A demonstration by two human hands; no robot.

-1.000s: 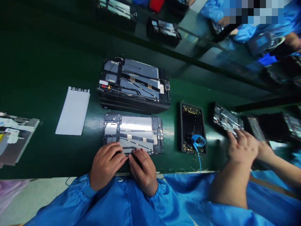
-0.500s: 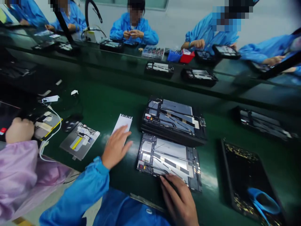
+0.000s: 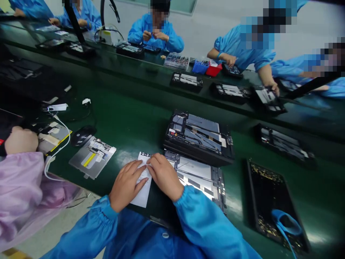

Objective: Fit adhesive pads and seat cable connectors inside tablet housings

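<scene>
A white sheet (image 3: 141,196) lies on the green belt (image 3: 126,126) close to the near edge. My left hand (image 3: 126,185) rests flat on it, fingers stretched out. My right hand (image 3: 163,176) has come over from the right and its fingertips pinch at the sheet's top edge, touching the left fingers. Right of the hands lies an opened tablet back (image 3: 202,178) with silver plates and cables, partly hidden by my right sleeve. Behind it stands a black stack of similar opened tablets (image 3: 199,138).
A black tray (image 3: 272,201) with gold specks holds a blue wrist strap (image 3: 285,223) at the right. A metal plate with a yellow strip (image 3: 93,156) and a mouse (image 3: 82,136) lie left, beside a pink-sleeved person's hand (image 3: 20,140). Workers in blue sit across the far bench.
My left hand went from the tablet to the white sheet and drew it nearer. My right hand left the tablet's near edge and joined it on the sheet. The view swung up and left.
</scene>
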